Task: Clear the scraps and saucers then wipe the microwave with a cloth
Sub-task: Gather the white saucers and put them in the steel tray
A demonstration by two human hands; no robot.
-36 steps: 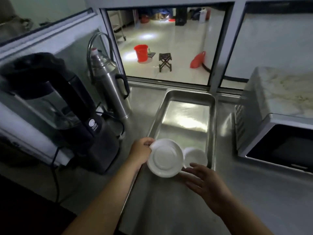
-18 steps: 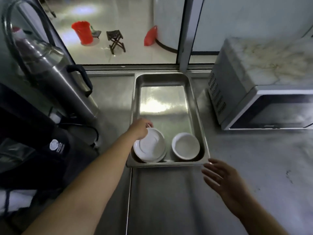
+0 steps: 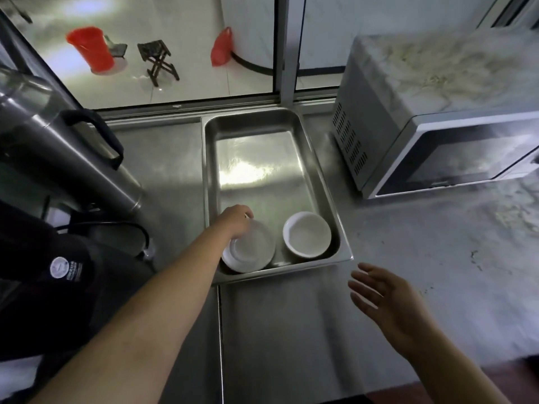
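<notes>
A steel tray (image 3: 309,158) sits on the steel desk (image 3: 291,330), its far end close to the window sill and its near rim facing the person. Two white saucers lie side by side in its near end. The left saucer (image 3: 250,252) is close to the near-left corner, and the right saucer (image 3: 306,234) lies just inside the near-right wall; a narrow strip of tray floor shows between them. The far two thirds of the tray floor is bare metal with a bright glare on it.

The left hand (image 3: 234,221) reaches into the tray, its grip curled over the far rim of the left saucer. The right hand (image 3: 388,298) hangs above the desk just off the tray's near-right corner, fingers spread and loose, holding nothing and touching nothing.

The microwave (image 3: 437,126) stands to the right of the tray with its door closed, a strip of desk between its vented side and the tray wall. Its top is streaked with pale dirt, and the desk in front of it is smeared the same way. To the left, a steel thermos (image 3: 58,158) with a black handle leans across the view, well apart from the tray. Below it is a black appliance (image 3: 43,287) with a round white label; the print is too small to read.
</notes>
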